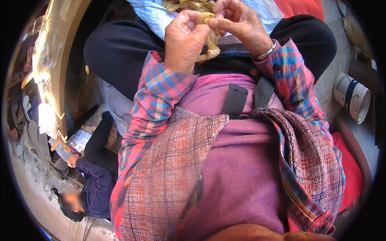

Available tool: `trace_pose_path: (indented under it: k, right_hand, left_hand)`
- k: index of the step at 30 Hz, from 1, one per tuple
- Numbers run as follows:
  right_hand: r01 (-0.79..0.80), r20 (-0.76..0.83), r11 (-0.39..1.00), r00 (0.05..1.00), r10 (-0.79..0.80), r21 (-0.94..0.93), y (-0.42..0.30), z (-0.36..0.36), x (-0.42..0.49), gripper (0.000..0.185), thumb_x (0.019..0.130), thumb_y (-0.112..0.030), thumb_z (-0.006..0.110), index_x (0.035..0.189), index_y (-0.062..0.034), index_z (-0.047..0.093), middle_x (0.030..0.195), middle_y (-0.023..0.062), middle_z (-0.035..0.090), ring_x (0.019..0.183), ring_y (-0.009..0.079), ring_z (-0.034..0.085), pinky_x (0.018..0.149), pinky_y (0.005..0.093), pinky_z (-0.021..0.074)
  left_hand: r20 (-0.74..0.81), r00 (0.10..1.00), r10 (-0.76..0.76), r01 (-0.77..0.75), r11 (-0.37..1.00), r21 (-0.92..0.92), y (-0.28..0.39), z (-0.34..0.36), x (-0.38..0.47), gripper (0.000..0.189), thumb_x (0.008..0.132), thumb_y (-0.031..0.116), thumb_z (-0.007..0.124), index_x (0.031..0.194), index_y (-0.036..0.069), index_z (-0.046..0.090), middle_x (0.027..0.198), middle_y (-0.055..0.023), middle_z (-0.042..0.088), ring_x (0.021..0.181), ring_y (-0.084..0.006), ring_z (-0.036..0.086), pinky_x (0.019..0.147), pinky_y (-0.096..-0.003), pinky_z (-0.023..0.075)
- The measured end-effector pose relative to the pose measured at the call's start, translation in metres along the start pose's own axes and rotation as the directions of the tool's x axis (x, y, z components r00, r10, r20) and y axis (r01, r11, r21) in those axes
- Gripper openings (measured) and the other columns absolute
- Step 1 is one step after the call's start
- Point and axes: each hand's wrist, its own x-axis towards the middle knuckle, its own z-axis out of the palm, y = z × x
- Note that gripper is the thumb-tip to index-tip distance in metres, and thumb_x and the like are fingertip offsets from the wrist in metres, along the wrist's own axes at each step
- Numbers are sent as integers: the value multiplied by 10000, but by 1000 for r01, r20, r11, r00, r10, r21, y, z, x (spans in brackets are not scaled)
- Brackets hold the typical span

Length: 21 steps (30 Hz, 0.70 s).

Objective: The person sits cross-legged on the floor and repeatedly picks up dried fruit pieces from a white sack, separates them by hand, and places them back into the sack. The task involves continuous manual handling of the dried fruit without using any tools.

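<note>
Between my two hands is a knotted length of pale yellow, dried husk-like fibre (213, 40), and I cannot tell exactly what plant it comes from. My left hand (185, 37) pinches a folded loop at its upper end. From the right, the thumb and fingers of my right hand (245, 26) press on the same loop. Below them the strand hangs past a second knot, its tail partly behind my left wrist. More knotted fibre pieces (190, 4) lie just beyond my hands, on a light blue plastic sheet (153, 16) over my lap.
To my right a white bucket (351, 98) lies tipped on its side, near red cloth (346, 171). At my left runs a wooden frame (68, 45). Another person (93, 186) sits at the lower left, one hand on some thin wooden pieces (64, 145).
</note>
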Motion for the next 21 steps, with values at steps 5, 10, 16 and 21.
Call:
trace_pose_path:
  k: [5,10,16,21]
  right_hand:
    - [-194,155,980,971,184,48,-7,-5,3,262,853,-140,719,1032,-39,557,803,-22,599,674,47,558,591,182,445]
    - [-178,143,984,974,173,23,-1,-6,2,221,862,-156,709,962,-44,546,780,-25,590,645,37,534,564,174,418]
    - [-105,34,994,994,106,-25,9,5,1,198,864,-137,702,880,-58,520,735,-21,561,606,36,506,523,178,396]
    - [-28,-39,996,999,25,-89,7,14,0,191,867,-119,692,863,-53,514,722,-17,551,612,36,498,523,184,400]
  left_hand:
    - [43,999,22,-29,985,169,1,-4,2,124,832,-46,565,953,-33,539,876,-117,665,759,-154,667,723,-265,553]
    - [100,995,-16,-1,985,174,6,-9,2,179,850,-67,562,1023,-28,536,926,-118,650,824,-197,683,747,-282,558]
    - [75,997,-31,14,975,221,4,-14,3,177,843,-67,570,1011,-28,532,898,-123,649,778,-199,684,730,-278,557]
    - [33,999,-19,10,964,264,6,-13,2,185,836,-54,587,1006,-27,520,882,-120,641,803,-182,675,726,-266,552]
